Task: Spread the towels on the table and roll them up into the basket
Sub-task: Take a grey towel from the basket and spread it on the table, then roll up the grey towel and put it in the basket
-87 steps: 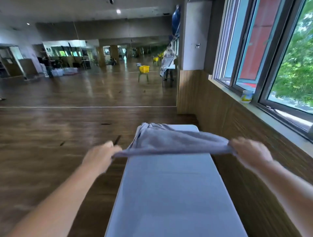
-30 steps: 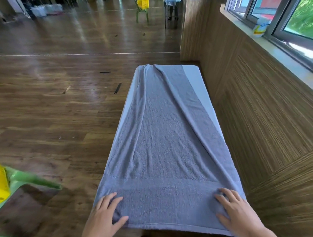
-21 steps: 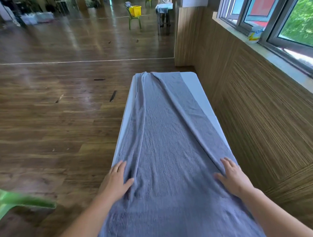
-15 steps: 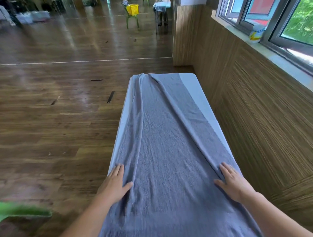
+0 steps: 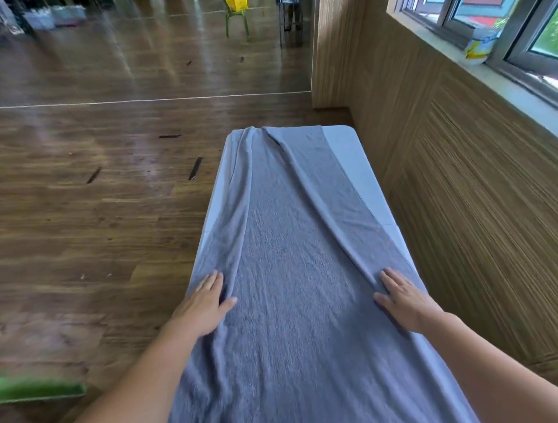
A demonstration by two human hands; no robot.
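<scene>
This is a large open hall, like a studio or gym. Glossy wood-plank floor [image 5: 90, 226] spreads left of and far beyond the tabletop [image 5: 356, 163]. A wood-panelled wall [image 5: 468, 196] under windows [image 5: 513, 21] runs just right of it, and a green chair [image 5: 237, 18] stands far beyond.

Your towel [image 5: 302, 271] is running off the bottom edge, its near end out of view, and is hiding most of the table [image 5: 350, 157]. A green blur [image 5: 39, 392] is lying at lower left — the top edge is cropping the basket [image 5: 237, 3].
</scene>
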